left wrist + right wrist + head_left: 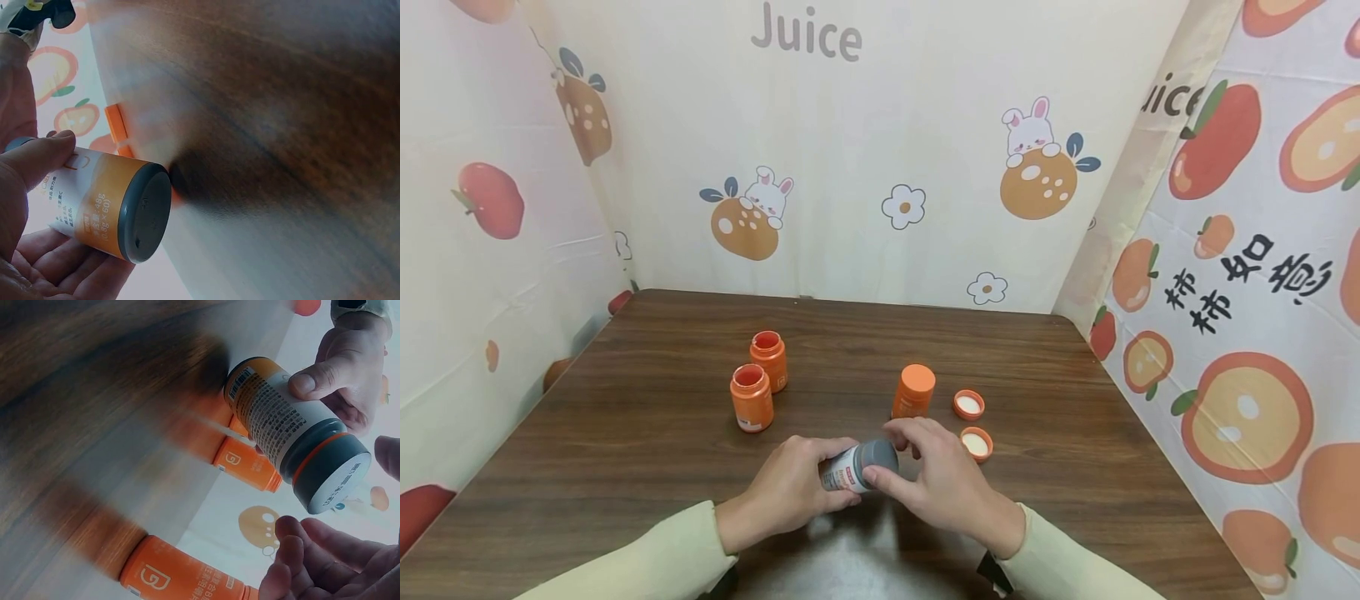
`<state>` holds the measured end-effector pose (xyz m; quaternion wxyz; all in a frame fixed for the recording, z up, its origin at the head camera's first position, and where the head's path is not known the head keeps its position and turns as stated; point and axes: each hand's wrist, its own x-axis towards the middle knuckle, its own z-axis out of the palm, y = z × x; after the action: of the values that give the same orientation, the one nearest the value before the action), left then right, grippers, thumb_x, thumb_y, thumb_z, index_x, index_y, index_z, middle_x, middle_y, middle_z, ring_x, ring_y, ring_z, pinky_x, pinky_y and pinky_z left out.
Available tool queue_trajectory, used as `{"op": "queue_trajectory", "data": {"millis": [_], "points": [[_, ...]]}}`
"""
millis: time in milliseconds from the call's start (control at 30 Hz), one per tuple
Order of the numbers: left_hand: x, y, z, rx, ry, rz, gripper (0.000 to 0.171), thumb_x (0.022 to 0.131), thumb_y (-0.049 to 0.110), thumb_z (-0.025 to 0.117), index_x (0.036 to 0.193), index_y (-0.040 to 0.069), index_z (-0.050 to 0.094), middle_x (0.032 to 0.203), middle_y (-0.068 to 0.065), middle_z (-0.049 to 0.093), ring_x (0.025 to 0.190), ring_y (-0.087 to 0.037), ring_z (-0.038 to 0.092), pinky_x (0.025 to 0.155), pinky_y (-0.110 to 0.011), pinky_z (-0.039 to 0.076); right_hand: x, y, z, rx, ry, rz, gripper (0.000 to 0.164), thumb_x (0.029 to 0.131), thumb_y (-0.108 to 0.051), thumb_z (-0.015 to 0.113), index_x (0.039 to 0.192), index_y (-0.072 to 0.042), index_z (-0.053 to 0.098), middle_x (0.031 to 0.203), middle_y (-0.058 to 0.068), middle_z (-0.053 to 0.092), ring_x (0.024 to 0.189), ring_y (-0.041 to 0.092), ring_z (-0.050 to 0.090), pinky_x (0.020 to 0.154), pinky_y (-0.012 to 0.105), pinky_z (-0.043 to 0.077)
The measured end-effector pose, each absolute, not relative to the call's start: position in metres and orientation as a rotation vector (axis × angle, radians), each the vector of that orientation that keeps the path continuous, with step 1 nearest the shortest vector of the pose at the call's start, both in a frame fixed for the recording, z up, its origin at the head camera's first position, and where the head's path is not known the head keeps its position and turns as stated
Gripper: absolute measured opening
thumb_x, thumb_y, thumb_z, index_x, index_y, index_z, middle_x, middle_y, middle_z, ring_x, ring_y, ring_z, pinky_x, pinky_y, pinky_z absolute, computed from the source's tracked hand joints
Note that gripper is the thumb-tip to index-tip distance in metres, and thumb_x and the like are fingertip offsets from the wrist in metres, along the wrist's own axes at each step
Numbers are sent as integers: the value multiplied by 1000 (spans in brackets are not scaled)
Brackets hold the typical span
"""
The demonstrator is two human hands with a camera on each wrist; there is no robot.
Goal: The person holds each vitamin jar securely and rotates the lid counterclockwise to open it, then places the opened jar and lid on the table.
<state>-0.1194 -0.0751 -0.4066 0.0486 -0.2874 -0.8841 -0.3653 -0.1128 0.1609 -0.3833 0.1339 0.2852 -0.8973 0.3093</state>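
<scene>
My left hand grips a grey supplement bottle with a white and orange label, fingers and thumb round its body. It is tilted just above the table, its grey cap toward my right hand. In the left wrist view the dark base of the bottle shows. My right hand is spread around the cap, thumb on one side and fingers on the other. The right wrist view shows a gap between those fingers and the cap, which sits on the bottle.
Two orange bottles without caps, one nearer and one behind it, stand at left. A capped orange bottle stands beyond my right hand. Two orange caps lie beside it, white insides up. Printed cloth encloses the brown table.
</scene>
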Motion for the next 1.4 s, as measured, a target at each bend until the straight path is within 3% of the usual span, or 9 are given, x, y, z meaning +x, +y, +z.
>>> {"op": "queue_trajectory", "data": {"millis": [200, 400, 633, 933, 1133, 1400], "points": [[-119, -75, -406, -878, -2694, -1120, 42, 73, 26, 95, 110, 25, 76, 86, 14, 70, 70, 0, 58, 63, -23, 49, -113, 159, -382, 784, -2661, 867, 47, 88, -61, 73, 109, -19, 71, 87, -14, 60, 76, 4, 51, 66, 24, 46], [-119, -76, -405, -879, -2709, -1122, 42, 73, 27, 95, 111, 24, 76, 88, 13, 71, 71, 0, 59, 64, -23, 50, -113, 159, -381, 831, -2650, 891, 39, 87, -55, 78, 103, -20, 70, 84, -15, 60, 74, 5, 51, 66, 23, 46], [-119, -76, -406, -875, -2721, -1118, 44, 74, 28, 95, 113, 24, 76, 88, 13, 71, 71, 0, 59, 65, -23, 50, -115, 162, -384, 932, -2585, 897, 44, 83, -39, 85, 115, -14, 70, 95, -12, 64, 84, 11, 59, 73, 27, 52], [-120, -75, -405, -878, -2715, -1112, 43, 73, 28, 95, 112, 24, 76, 87, 13, 71, 70, 0, 59, 64, -24, 50, -117, 165, -385, 1105, -2470, 923, 54, 78, -18, 88, 126, -16, 65, 114, -9, 63, 99, 11, 57, 81, 33, 55], [-121, -75, -405, -878, -2712, -1113, 44, 73, 28, 95, 113, 24, 76, 87, 13, 71, 71, -1, 59, 65, -24, 50, -118, 167, -385, 1165, -2432, 864, 60, 72, -9, 88, 127, -16, 65, 123, -6, 61, 111, 12, 55, 92, 31, 52], [-121, -74, -405, -878, -2709, -1096, 45, 73, 28, 95, 113, 23, 76, 87, 12, 71, 70, -1, 59, 65, -24, 50, -119, 166, -384, 1190, -2421, 835, 67, 67, -1, 87, 128, -19, 65, 124, -4, 60, 114, 14, 54, 93, 33, 51]]}}
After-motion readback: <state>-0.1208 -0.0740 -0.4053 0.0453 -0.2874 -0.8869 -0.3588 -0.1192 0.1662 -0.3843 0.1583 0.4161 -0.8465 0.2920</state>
